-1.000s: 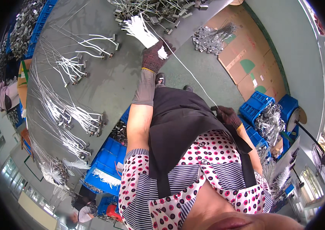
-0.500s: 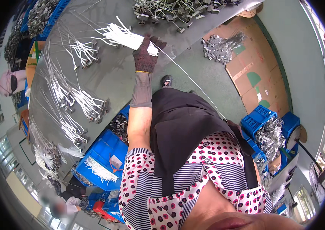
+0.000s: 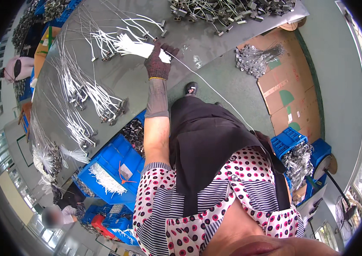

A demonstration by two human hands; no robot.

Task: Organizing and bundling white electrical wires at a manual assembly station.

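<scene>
My left hand (image 3: 159,64), in a dark knitted glove, is closed around a bundle of white thin tubes (image 3: 136,48) above the grey table. The tubes point left, fanning out slightly, and their near ends stick out past my fingers. From this hand a thin white wire (image 3: 216,92) runs down to the right in a long, shallow curve. It ends at my right hand (image 3: 263,138), beside the black apron at my waist. That hand, dark-gloved, is closed on the wire's end, its fingers mostly hidden in shadow. White-sleeved cables with small connectors (image 3: 104,102) lie left of the bundle.
A dark pile of connector cables (image 3: 232,10) lies at the table's far edge. Blue crates (image 3: 121,160) stand by my left side; another blue crate (image 3: 289,138) stands at right near silvery parts (image 3: 298,160). Flattened cardboard (image 3: 281,94) holds a silvery cable bunch (image 3: 255,59).
The view has shifted, so the table's contents appear farther right. My left hand has moved slightly left over the table with the tube bundle, uncovering white-sleeved cables behind it. The wire still spans both hands.
</scene>
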